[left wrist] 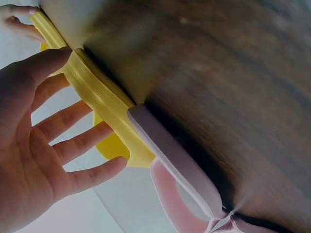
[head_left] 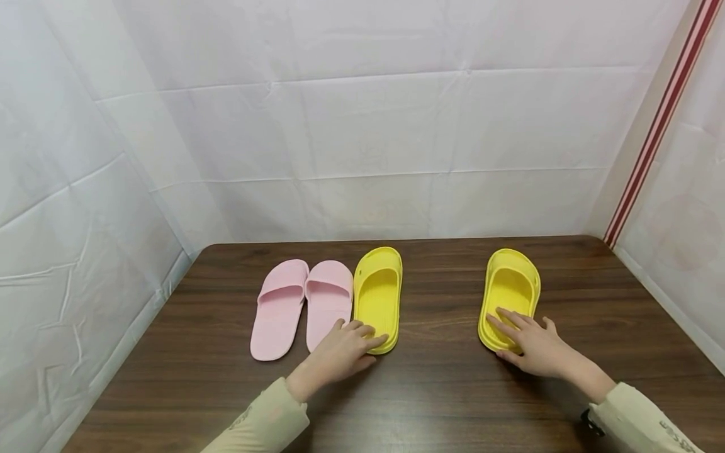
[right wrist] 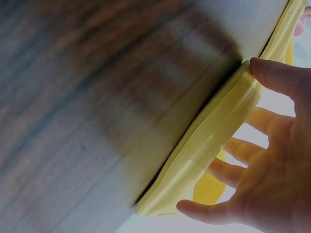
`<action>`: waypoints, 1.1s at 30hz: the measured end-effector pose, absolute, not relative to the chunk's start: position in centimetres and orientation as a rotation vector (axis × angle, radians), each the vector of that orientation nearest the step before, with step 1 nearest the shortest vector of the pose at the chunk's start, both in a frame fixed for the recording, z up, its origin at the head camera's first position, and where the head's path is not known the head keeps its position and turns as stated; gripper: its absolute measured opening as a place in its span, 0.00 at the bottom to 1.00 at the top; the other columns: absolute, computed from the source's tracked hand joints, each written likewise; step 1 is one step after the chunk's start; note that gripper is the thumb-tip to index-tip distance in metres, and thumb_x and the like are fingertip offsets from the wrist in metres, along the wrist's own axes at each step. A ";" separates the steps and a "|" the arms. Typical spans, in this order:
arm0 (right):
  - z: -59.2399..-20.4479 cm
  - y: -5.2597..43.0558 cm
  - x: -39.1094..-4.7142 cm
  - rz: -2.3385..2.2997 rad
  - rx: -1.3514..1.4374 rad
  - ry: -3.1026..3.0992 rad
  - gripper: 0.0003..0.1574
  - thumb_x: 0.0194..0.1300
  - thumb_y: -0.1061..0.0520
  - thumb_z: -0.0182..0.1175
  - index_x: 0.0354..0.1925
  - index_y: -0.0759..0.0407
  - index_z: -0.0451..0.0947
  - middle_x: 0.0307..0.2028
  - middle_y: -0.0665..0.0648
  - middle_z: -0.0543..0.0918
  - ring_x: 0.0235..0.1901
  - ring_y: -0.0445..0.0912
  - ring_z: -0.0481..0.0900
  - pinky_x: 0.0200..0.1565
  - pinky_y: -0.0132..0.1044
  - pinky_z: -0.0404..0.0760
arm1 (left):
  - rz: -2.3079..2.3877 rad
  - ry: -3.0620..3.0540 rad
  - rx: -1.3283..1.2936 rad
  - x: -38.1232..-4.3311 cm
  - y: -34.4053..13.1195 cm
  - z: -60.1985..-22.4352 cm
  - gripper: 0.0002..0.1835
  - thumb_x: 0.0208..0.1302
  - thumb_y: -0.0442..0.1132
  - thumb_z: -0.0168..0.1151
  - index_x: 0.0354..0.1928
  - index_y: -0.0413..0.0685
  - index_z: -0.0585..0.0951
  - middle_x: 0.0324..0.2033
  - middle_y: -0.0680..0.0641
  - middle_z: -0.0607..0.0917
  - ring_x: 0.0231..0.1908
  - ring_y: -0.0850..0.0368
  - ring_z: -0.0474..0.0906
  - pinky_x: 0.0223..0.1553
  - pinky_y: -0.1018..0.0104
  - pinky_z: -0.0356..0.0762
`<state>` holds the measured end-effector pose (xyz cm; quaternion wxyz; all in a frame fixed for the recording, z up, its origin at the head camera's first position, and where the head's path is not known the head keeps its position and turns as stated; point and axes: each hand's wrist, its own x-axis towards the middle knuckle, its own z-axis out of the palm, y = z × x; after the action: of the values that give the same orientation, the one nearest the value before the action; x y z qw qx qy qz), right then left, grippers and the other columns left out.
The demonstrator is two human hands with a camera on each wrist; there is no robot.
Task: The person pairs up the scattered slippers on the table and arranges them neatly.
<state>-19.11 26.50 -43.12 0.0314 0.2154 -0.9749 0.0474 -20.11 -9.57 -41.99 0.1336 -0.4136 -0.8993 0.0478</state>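
Note:
Two yellow slippers stand apart on the table, toes toward the wall. My left hand is at the heel end of the left yellow slipper, its fingers spread over the heel area. In the left wrist view the thumb lies close by the slipper's heel edge. Over the heel of the right yellow slipper is my right hand, fingers extended and apart. Its thumb touches the heel rim in the right wrist view. Left of the left yellow slipper sit two pink slippers, one outer and one inner, partly hidden by my left hand.
The dark wood-grain table has its far edge against a white cloth backdrop. Bare tabletop lies between the two yellow slippers. A red-striped strip runs down the backdrop at the right corner.

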 end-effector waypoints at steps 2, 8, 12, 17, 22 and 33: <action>-43.1 26.4 -19.0 0.146 0.681 -2.998 0.37 0.55 0.44 0.58 0.62 0.48 0.62 0.60 0.61 0.66 0.54 0.61 0.69 0.44 0.72 0.59 | 0.152 -2.586 -1.201 -20.1 -9.5 -42.0 0.20 0.53 0.51 0.60 0.50 0.63 0.77 0.40 0.53 0.81 0.41 0.56 0.76 0.36 0.58 0.69; -43.2 26.2 -18.9 0.127 0.724 -2.963 0.37 0.56 0.43 0.58 0.62 0.47 0.62 0.60 0.60 0.67 0.56 0.58 0.68 0.46 0.71 0.59 | 0.138 -2.557 -1.203 -20.0 -9.2 -42.1 0.19 0.53 0.53 0.60 0.49 0.62 0.77 0.39 0.53 0.81 0.39 0.55 0.76 0.38 0.55 0.70; -43.1 26.0 -18.8 0.127 0.734 -2.952 0.37 0.56 0.43 0.58 0.62 0.46 0.62 0.60 0.60 0.67 0.57 0.56 0.67 0.47 0.71 0.59 | 0.150 -2.554 -1.200 -19.9 -9.0 -42.1 0.19 0.53 0.53 0.60 0.49 0.63 0.77 0.39 0.53 0.81 0.39 0.55 0.76 0.38 0.56 0.69; -43.1 25.6 -18.8 0.142 0.755 -2.945 0.37 0.55 0.43 0.59 0.62 0.46 0.62 0.60 0.59 0.68 0.57 0.56 0.67 0.47 0.71 0.59 | 0.195 -2.575 -1.199 -19.9 -8.8 -41.9 0.19 0.53 0.52 0.60 0.49 0.64 0.77 0.38 0.54 0.81 0.37 0.56 0.76 0.37 0.56 0.68; -43.0 25.1 -18.8 0.132 0.800 -2.931 0.37 0.55 0.43 0.59 0.62 0.46 0.63 0.60 0.59 0.68 0.57 0.55 0.68 0.49 0.69 0.59 | 0.215 -2.546 -1.201 -20.1 -8.7 -41.7 0.16 0.53 0.52 0.60 0.46 0.65 0.78 0.33 0.55 0.82 0.33 0.58 0.76 0.35 0.58 0.68; -43.2 25.0 -19.3 0.190 0.869 -2.881 0.40 0.52 0.45 0.62 0.62 0.49 0.62 0.57 0.60 0.70 0.56 0.55 0.69 0.50 0.61 0.63 | 0.232 -2.489 -1.288 -21.1 -8.2 -41.6 0.20 0.55 0.51 0.59 0.51 0.61 0.75 0.44 0.53 0.81 0.42 0.55 0.76 0.42 0.59 0.73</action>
<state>-19.32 24.99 -43.25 0.0630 0.2874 -0.9537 0.0629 -21.11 -8.23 -41.58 0.1641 -0.4519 -0.8731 0.0815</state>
